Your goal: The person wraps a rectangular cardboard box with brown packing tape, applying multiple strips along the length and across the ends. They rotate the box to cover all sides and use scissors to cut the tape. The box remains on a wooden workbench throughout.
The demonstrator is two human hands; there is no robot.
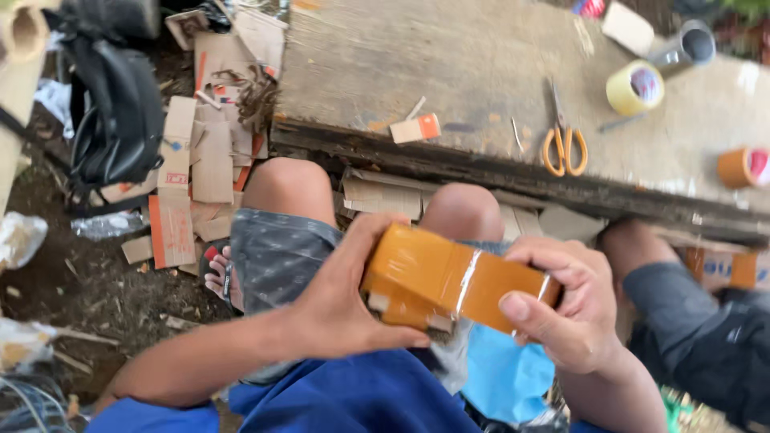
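Here, closest in, one orange-brown taped box (453,281) sits between two hands above the person's lap. The left hand (345,293) is closed around the box's left end, thumb along the lower front edge and fingers curled over the top. The right hand (565,301) is closed on the right end, thumb pressed on the front face and fingers bent over the far corner. A shiny strip of clear tape runs across the middle of the box between the two grips. Just beyond the hands are two bare knees (461,210) in grey patterned shorts, and right of the right hand a second person's leg in dark shorts (690,321). Left of the left hand, many cardboard scraps (192,172) lie on the dirt, with one black bag (120,112) farther off. Beyond the knees is a worn wooden board (449,64). On it, past the right hand, lie one pair of orange-handled scissors (564,144), two tape rolls, a yellowish one (634,87) and a brown one (742,167), and one small cardboard piece with an orange end (415,128) beyond the box.
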